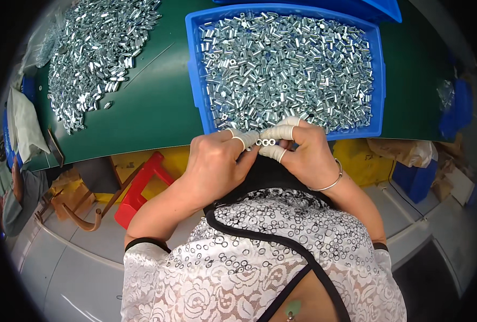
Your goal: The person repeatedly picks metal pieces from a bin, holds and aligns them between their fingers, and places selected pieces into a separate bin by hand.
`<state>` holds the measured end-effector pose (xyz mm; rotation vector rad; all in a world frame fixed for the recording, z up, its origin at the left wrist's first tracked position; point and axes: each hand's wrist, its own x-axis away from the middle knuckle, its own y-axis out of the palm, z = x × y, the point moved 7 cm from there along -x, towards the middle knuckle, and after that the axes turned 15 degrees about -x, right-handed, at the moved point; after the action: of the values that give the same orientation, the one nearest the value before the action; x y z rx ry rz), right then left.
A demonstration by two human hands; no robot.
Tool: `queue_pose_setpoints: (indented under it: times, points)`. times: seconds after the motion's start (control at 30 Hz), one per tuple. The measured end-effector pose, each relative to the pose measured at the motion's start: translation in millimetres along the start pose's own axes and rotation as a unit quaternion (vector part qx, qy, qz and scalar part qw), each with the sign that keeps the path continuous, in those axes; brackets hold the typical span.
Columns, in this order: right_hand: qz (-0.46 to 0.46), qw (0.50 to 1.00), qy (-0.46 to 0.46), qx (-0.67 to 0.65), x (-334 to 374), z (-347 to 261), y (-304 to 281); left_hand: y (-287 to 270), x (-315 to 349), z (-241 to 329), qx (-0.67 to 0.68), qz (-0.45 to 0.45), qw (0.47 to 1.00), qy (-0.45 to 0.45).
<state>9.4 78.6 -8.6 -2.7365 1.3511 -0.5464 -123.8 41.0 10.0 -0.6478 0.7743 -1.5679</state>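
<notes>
My left hand and my right hand meet at the near edge of a blue plastic tray. White finger covers wrap several fingertips on both hands. Pinched between the fingers is a short row of small metal sleeves, their round open ends turned up toward me. Both hands are closed on this row; the fingers hide its far part. The tray holds a thick layer of loose shiny metal sleeves. Many small dark rings are strewn over the white lace cloth at my lap; some may be print.
A heap of similar metal pieces lies on the green table at the left, near a thin rod. Below the table are a red stool and a blue bin. Another person's sleeve shows at far left.
</notes>
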Motion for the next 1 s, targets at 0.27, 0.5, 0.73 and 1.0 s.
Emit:
queue_pose_setpoints:
  times: [0.27,0.5,0.73,1.0]
  points:
    - [0.002,1.000,-0.008,0.018,2,5,7,8,3,-7,-0.019,-0.044,0.999,0.014]
    - [0.003,0.999,-0.040,0.026,-1,0,9,5,1,-9,-0.011,-0.029,0.999,0.014]
    - [-0.003,0.998,-0.045,0.045,-1,-5,11,6,3,-16,0.024,-0.068,0.997,0.001]
    - [-0.022,0.999,-0.019,0.045,5,-4,15,6,6,-13,0.045,-0.092,0.994,-0.041]
